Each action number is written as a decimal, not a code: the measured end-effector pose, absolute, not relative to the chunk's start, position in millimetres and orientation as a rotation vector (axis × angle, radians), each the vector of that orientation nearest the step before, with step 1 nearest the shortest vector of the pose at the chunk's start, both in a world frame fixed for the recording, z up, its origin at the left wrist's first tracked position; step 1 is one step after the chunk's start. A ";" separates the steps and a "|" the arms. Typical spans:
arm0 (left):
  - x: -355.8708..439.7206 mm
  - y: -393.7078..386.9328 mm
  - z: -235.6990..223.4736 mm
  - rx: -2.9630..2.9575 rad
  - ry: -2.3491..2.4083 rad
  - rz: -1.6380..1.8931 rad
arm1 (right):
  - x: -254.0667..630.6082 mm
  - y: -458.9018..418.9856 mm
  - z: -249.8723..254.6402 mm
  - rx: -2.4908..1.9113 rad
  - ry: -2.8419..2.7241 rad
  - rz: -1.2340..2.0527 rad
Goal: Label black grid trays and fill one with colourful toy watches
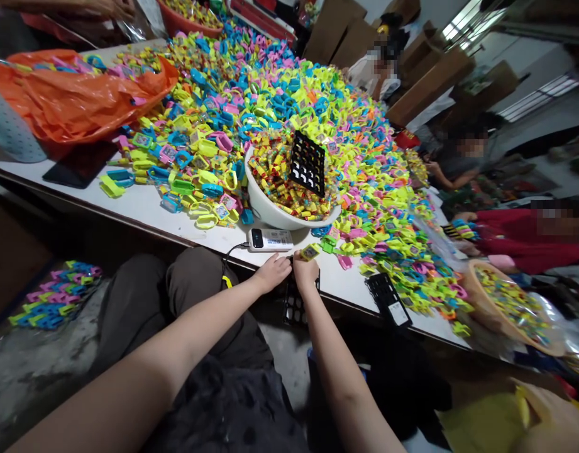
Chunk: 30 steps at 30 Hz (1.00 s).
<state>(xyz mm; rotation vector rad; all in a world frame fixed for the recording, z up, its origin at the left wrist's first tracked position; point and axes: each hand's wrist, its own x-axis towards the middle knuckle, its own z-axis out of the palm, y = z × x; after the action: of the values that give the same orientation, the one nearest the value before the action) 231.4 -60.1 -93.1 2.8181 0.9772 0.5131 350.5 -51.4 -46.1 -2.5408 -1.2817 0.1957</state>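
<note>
At the table's near edge, my right hand (306,272) is closed on a yellow toy watch (310,252), whose face points up. Just beside it, my left hand (273,272) has its fingers bent over the upper edge of a black grid tray (295,309). That tray hangs below the table edge, partly hidden by my right forearm. In front of my hands lies a white power bank (270,240) with a cable. Behind it stands a white bowl (275,217) of small red and yellow wrapped pieces, with another black grid tray (308,163) resting on them.
A large heap of colourful toy watches (289,94) covers the table (148,217). An orange bag (82,100) and a dark flat phone-like object (79,165) lie left. Another black tray (388,299) overhangs the edge at right. Several people sit around; a hand (553,418) shows lower right.
</note>
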 end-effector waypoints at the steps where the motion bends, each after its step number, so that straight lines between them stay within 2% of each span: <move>1: 231.6 -60.1 -92.4 2.816 0.978 0.507 | 349.9 -51.3 -46.4 -2.550 -1.277 0.196; 9: 216.9 -65.3 -75.6 2.761 0.979 0.508 | 356.9 -41.4 -32.7 -2.573 -1.385 0.243; 14: 200.9 -64.5 -57.5 2.476 0.986 0.599 | 367.7 -43.5 -18.2 -2.538 -1.483 0.242; 24: 205.2 -64.6 -51.2 2.222 1.127 0.672 | 350.1 -61.1 -40.8 -2.558 -1.528 0.121; 30: 195.5 -66.8 -45.6 2.129 1.123 0.702 | 354.6 -57.7 -28.5 -2.526 -1.562 0.190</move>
<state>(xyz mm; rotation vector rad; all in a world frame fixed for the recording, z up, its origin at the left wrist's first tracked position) 195.5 -66.8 -45.6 2.1286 1.1228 0.7019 354.6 -57.7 -28.5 -2.5262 -1.5625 0.1903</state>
